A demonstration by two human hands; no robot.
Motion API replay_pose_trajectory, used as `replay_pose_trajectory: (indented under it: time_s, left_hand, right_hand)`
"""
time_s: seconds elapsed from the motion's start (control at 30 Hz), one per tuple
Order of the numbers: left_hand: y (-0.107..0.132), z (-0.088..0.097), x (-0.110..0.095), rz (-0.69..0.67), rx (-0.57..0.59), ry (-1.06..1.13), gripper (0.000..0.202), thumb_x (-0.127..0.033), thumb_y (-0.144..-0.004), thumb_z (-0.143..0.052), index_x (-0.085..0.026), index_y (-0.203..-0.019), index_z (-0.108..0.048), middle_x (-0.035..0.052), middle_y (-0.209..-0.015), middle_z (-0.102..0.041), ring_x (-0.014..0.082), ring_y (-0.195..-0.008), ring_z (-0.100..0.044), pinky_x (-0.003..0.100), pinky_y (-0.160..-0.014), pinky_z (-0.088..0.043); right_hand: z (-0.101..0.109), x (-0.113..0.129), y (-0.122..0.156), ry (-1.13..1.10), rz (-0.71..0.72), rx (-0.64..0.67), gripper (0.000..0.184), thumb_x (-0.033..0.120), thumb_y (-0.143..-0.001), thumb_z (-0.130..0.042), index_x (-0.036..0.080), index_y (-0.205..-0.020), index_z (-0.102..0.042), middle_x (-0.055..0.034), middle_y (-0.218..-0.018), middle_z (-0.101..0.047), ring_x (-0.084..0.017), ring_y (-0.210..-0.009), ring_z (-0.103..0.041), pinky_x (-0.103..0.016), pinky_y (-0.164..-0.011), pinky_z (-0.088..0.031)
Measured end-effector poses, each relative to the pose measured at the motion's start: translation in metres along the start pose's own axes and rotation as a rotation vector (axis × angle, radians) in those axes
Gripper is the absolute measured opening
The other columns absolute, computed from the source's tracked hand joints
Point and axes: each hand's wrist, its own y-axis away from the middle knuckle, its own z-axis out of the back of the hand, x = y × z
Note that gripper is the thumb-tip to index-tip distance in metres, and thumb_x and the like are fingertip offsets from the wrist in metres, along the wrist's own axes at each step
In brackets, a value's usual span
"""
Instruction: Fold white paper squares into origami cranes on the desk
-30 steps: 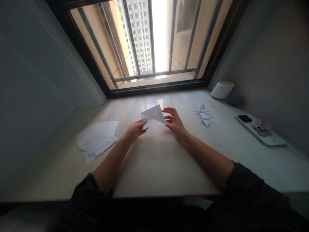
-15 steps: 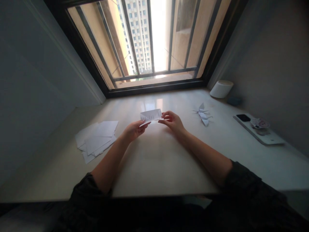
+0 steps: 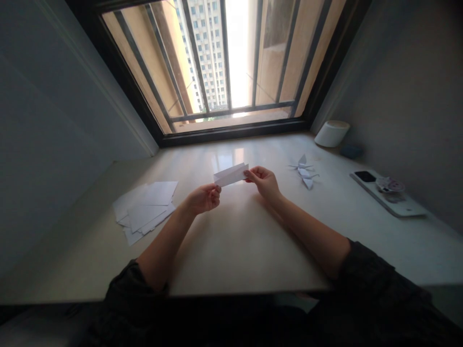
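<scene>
Folded paper point(image 3: 231, 175) has rotated vs half a second ago: print gone from view, blank outer faces toward us. It's off the windowsill point(image 3: 231, 255), directly between both hands, long axis left-to-right, right end higher. Neither hand nearer; both touching. Left hand point(image 3: 205, 199): thumb and index pinching near-left corner, other fingers curled. Right hand point(image 3: 265, 182): thumb on near face, pinching right end. Count: 1 folded paper, 2 origami cranes point(image 3: 303, 171), 1 phone point(image 3: 403, 207), several overlapping loose sheets point(image 3: 148, 212), exact number unclear.
</scene>
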Motion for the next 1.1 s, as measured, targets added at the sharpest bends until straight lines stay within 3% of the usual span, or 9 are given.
replay_pose_trajectory:
  time_s: [0.1,0.17,0.3,0.37,0.43,0.5,0.67,0.9,1.1]
  left_hand:
    - [-0.002,0.001,0.000,-0.016,-0.023,-0.113,0.013,-0.014,-0.083,-0.053,-0.015,-0.071,-0.058,-0.0016,-0.053,-0.051,0.0049,-0.042,-0.045,0.016,-0.046,-0.038]
    - [-0.005,0.002,0.001,-0.106,-0.086,-0.292,0.016,-0.030,-0.084,-0.057,-0.015,-0.085,-0.062,0.0023,-0.062,-0.059,0.0091,-0.049,-0.053,0.019,-0.048,-0.041]
    - [-0.007,0.000,0.005,-0.582,-0.282,-0.590,0.061,-0.066,-0.082,-0.046,-0.020,-0.121,-0.057,0.0111,-0.102,-0.067,0.0193,-0.079,-0.064,0.025,-0.058,-0.048]
    - [-0.004,-0.004,0.008,-0.881,-0.329,-0.766,0.060,-0.062,-0.082,-0.051,-0.024,-0.128,-0.053,0.0104,-0.119,-0.062,0.0224,-0.103,-0.061,0.028,-0.075,-0.050]
    - [0.000,-0.008,0.013,-1.028,-0.274,-0.982,0.060,-0.052,-0.076,-0.066,-0.026,-0.129,-0.054,0.0083,-0.124,-0.061,0.0250,-0.114,-0.056,0.034,-0.089,-0.046]
    - [0.001,-0.011,0.017,-1.021,-0.219,-1.030,0.057,-0.047,-0.076,-0.068,-0.027,-0.128,-0.056,0.0067,-0.115,-0.067,0.0233,-0.105,-0.061,0.032,-0.087,-0.047]
    - [-0.005,-0.012,0.025,-0.848,-0.156,-0.811,0.046,-0.045,-0.077,-0.067,-0.018,-0.114,-0.067,0.0056,-0.078,-0.073,0.0158,-0.063,-0.063,0.024,-0.058,-0.046]
    - [-0.008,-0.012,0.028,-0.852,-0.103,-0.698,0.044,-0.040,-0.072,-0.073,-0.017,-0.109,-0.070,0.0065,-0.085,-0.075,0.0162,-0.071,-0.066,0.024,-0.063,-0.048]
    - [-0.011,-0.010,0.030,-0.912,-0.180,-0.731,0.042,-0.040,-0.070,-0.075,-0.017,-0.105,-0.072,0.0085,-0.094,-0.074,0.0205,-0.079,-0.068,0.029,-0.069,-0.052]
  right_hand:
    - [0.001,0.001,-0.001,-0.016,-0.020,-0.037,0.040,0.055,-0.058,-0.078,0.020,-0.064,-0.061,-0.0007,-0.061,-0.064,-0.014,-0.059,-0.060,-0.032,-0.067,-0.052]
    - [0.002,0.001,-0.002,-0.035,-0.031,-0.081,0.040,0.053,-0.057,-0.080,0.019,-0.064,-0.060,-0.0009,-0.060,-0.064,-0.014,-0.059,-0.060,-0.032,-0.066,-0.052]
    - [0.000,0.002,0.000,0.004,-0.001,-0.095,0.041,0.052,-0.054,-0.081,0.020,-0.069,-0.061,-0.0008,-0.060,-0.066,-0.016,-0.058,-0.062,-0.031,-0.063,-0.051]
    - [-0.003,0.003,0.003,0.033,0.018,-0.035,0.042,0.051,-0.054,-0.082,0.020,-0.075,-0.062,-0.0016,-0.064,-0.069,-0.017,-0.061,-0.064,-0.031,-0.063,-0.052]
    - [-0.007,0.004,0.008,0.061,0.028,0.038,0.041,0.050,-0.057,-0.081,0.020,-0.079,-0.063,-0.0031,-0.069,-0.072,-0.019,-0.065,-0.067,-0.031,-0.064,-0.052]
    - [-0.010,0.004,0.013,0.102,0.052,0.079,0.038,0.048,-0.059,-0.080,0.021,-0.082,-0.065,-0.0032,-0.071,-0.073,-0.019,-0.067,-0.068,-0.031,-0.065,-0.051]
    - [-0.012,0.005,0.018,0.136,0.101,0.076,0.033,0.047,-0.063,-0.078,0.022,-0.082,-0.067,-0.0036,-0.073,-0.073,-0.020,-0.069,-0.068,-0.032,-0.069,-0.052]
    - [-0.011,0.002,0.016,0.097,0.095,0.037,0.037,0.044,-0.064,-0.078,0.021,-0.093,-0.072,-0.0052,-0.080,-0.075,-0.022,-0.076,-0.070,-0.034,-0.074,-0.053]
    - [-0.012,-0.001,0.015,0.058,0.105,0.050,0.032,0.039,-0.065,-0.079,0.022,-0.091,-0.075,-0.0060,-0.088,-0.076,-0.023,-0.083,-0.071,-0.037,-0.081,-0.054]
